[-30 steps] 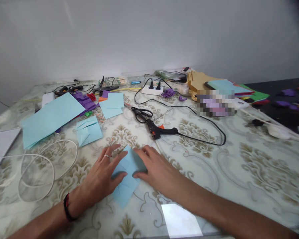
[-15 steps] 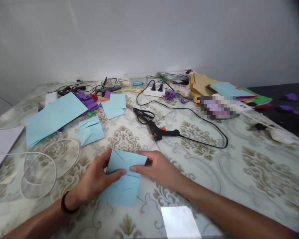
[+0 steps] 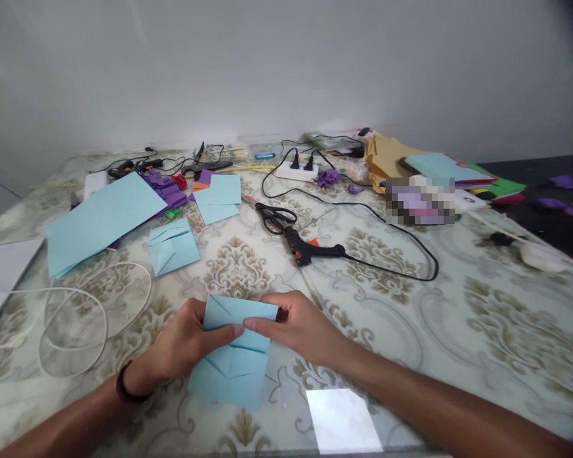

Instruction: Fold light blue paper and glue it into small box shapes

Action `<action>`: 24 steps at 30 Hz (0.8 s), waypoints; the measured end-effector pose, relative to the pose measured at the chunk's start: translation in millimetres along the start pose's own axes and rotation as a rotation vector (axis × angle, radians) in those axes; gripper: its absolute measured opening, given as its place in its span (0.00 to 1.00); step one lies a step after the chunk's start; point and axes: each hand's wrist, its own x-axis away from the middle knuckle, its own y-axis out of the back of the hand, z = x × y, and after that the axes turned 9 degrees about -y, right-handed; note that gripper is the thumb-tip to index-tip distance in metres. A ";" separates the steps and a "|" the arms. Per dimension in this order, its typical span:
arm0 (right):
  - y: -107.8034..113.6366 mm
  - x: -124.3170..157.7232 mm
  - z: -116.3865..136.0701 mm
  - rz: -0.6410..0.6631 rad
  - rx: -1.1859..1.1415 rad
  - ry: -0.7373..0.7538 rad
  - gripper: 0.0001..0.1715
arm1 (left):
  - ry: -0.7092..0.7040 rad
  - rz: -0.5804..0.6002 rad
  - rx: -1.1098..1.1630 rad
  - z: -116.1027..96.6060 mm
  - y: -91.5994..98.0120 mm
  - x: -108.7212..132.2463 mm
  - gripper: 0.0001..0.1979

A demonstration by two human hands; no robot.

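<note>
A creased sheet of light blue paper [image 3: 233, 359] is between my hands near the table's front edge, its lower part sloping toward me. My left hand [image 3: 186, 337] grips its left side, thumb flat on the front and fingers hidden behind. My right hand [image 3: 296, 324] pinches the upper right part, its thumb almost touching the left thumb. Fold lines run across and diagonally over the sheet. Beyond my left hand lies a folded blue paper piece [image 3: 174, 247] with pleats along its top. Two small blue squares [image 3: 217, 198] overlap farther back.
A black glue gun [image 3: 310, 248] and black-handled scissors [image 3: 275, 218] lie mid-table, the gun's cord looping right. Large blue sheets [image 3: 105, 222] and a white cable [image 3: 74, 343] are on the left. A white power strip [image 3: 296, 172] sits at the back. A white paper piece [image 3: 344, 421] lies in front.
The held paper has tilted and come slightly lower, showing more of its creased lower part. Both hands keep their grip, thumbs a little closer together. The view has shifted slightly.
</note>
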 end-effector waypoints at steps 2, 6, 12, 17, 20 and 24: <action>0.5 1.3 1.1 0.025 -0.002 0.017 0.25 | 0.010 0.018 0.110 -0.6 -1.6 -0.1 0.20; 1.2 1.9 0.6 0.038 0.012 0.031 0.25 | -0.023 0.054 0.216 -0.1 -4.2 -1.0 0.19; 6.2 -1.5 -0.5 0.060 -0.061 0.011 0.28 | -0.038 -0.020 0.197 5.3 -2.3 -1.6 0.23; 12.4 -3.7 0.0 0.055 -0.024 0.016 0.34 | -0.030 -0.009 0.183 3.5 1.2 -0.4 0.24; 16.0 -5.4 -0.5 0.071 -0.011 0.035 0.34 | -0.041 0.009 0.197 1.9 3.5 -2.2 0.23; 18.8 -7.7 -1.6 0.094 -0.025 0.018 0.32 | -0.092 -0.018 0.134 3.0 5.9 -6.9 0.21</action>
